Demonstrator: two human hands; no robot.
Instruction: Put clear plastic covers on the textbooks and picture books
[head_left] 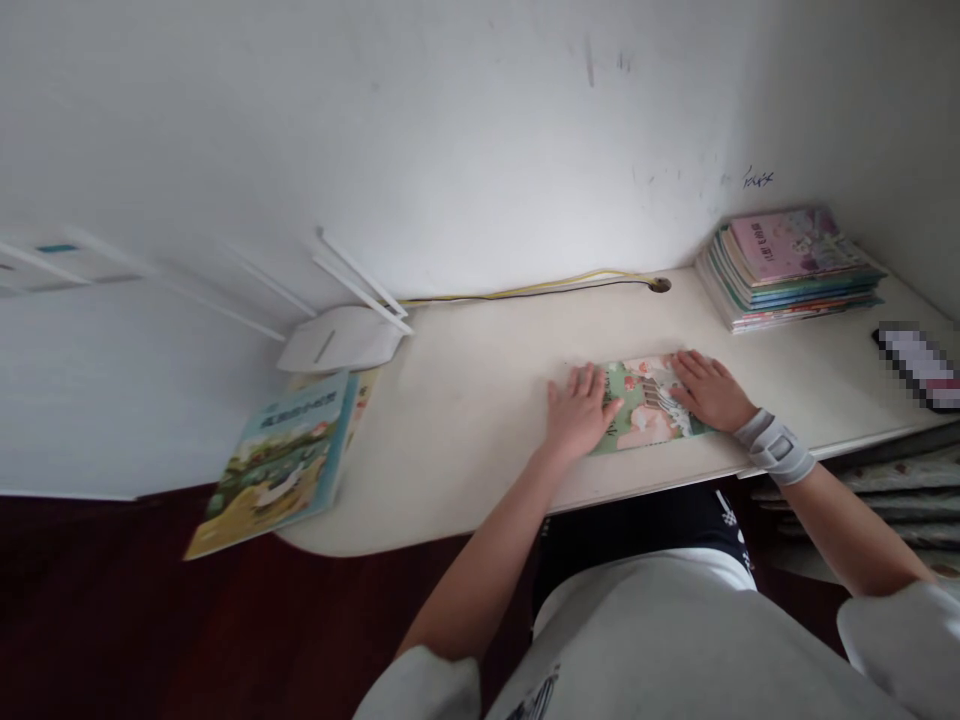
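A thin green and pink picture book (646,405) lies flat near the front edge of the white desk (465,420). On its left end rests my left hand (581,412), fingers spread. My right hand (709,390) lies with fingers apart on the book's right end, and a grey wrist band (776,447) is around that wrist. Neither hand grips the book; both lie on its cover, hiding its two ends.
A stack of books (795,265) stands at the back right, with a phone (916,365) in front of it. At the left are a white router (343,338) and a blue-topped book (281,455) overhanging the desk edge. A cable (517,291) runs along the wall.
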